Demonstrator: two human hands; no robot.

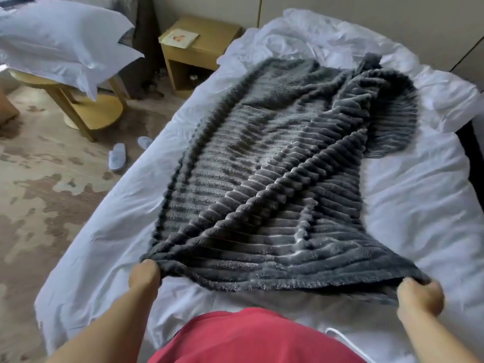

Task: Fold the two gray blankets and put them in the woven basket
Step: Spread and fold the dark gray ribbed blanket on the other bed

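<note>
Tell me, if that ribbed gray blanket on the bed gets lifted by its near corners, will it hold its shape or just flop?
Probably flop: the gray blanket already lies in soft diagonal folds on the white bed. It sags between the left hand and right hand gripping its near corners. Its plush ribbed pile suggests some bulk, and likely little slipping.

- Bed (pixel 419 205), rumpled white sheet, filling centre and right.
- Wooden nightstand (pixel 207 55), open shelf, at the bed's far left corner; pale card (pixel 180 38) on top.
- Round wooden table (pixel 86 111), far left, bearing stacked white pillows (pixel 60 43).
- White slippers (pixel 117 159), pair, on patterned carpet (pixel 39 192) near the bed.
</note>
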